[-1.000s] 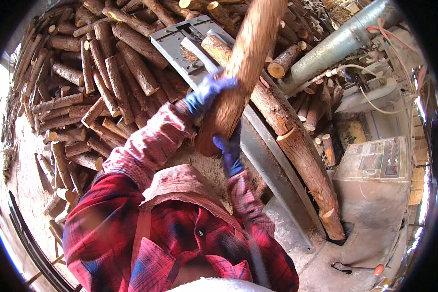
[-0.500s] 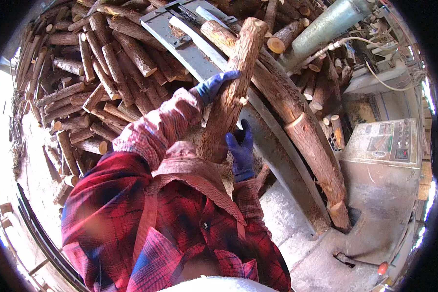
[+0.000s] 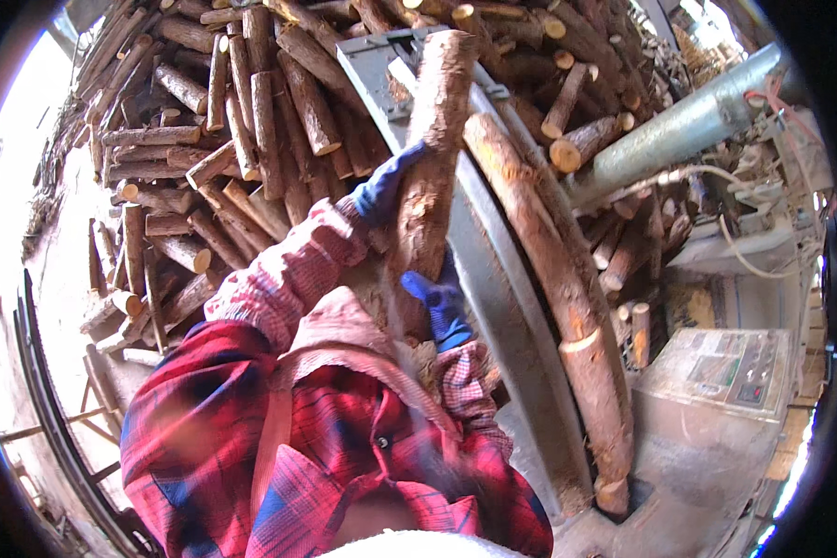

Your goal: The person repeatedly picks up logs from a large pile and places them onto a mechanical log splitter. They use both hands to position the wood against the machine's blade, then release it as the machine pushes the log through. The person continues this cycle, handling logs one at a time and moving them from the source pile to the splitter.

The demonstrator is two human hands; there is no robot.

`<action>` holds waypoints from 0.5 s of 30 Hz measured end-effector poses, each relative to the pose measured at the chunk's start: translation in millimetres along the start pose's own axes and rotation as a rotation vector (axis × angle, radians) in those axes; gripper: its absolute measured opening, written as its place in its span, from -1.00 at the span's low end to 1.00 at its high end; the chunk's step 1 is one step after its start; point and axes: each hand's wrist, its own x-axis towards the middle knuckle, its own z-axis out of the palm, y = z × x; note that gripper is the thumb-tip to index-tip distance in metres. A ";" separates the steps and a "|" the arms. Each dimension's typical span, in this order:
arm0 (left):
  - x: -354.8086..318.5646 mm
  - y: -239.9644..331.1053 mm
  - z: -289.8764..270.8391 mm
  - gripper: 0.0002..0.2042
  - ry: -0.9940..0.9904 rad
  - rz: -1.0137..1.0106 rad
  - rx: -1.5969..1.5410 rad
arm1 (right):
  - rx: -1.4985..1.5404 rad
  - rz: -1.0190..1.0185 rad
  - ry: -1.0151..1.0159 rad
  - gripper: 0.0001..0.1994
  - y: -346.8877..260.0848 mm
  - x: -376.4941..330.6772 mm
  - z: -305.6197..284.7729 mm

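A rough-barked log (image 3: 432, 139) slants up in front of the person, its upper end overlapping the far part of a grey metal trough (image 3: 479, 237), so that I cannot tell whether the two touch. The blue-gloved left hand (image 3: 381, 191) is closed on this log at its left side, though most of the fingers disappear behind the bark. The blue-gloved right hand (image 3: 437, 302) is at the log's lower right, thumb lying across the bark and the other fingers lost in shadow; from here I can't tell if it grips or merely rests there. The log's bottom end is dim and blurred, partly lost beside the pink cloth (image 3: 344, 335) over the plaid shirt (image 3: 223, 409). To the right, more logs (image 3: 530, 251) lie end to end along the trough, the nearest reaching a dark gap whose depth I cannot see. Behind, a heap of cut logs (image 3: 270, 112) runs out past the edge of my view, many of them half buried under others. A thick metal pipe (image 3: 679, 121) crosses on the right, hiding part of the wood beyond, and the controls on a panel (image 3: 730, 372) are too small to make out.
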 end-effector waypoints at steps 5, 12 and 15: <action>31.3 43.1 21.7 -0.54 -0.011 0.175 -0.001 | -0.640 -0.350 0.136 0.12 -50.1 40.1 16.3; 7.9 134.0 84.4 -0.52 0.119 0.460 0.530 | -0.473 -0.530 0.101 0.21 -44.1 129.3 35.9; 24.6 162.3 103.9 -0.32 -0.203 0.506 0.916 | -0.326 -0.705 0.082 0.15 -54.5 168.9 7.8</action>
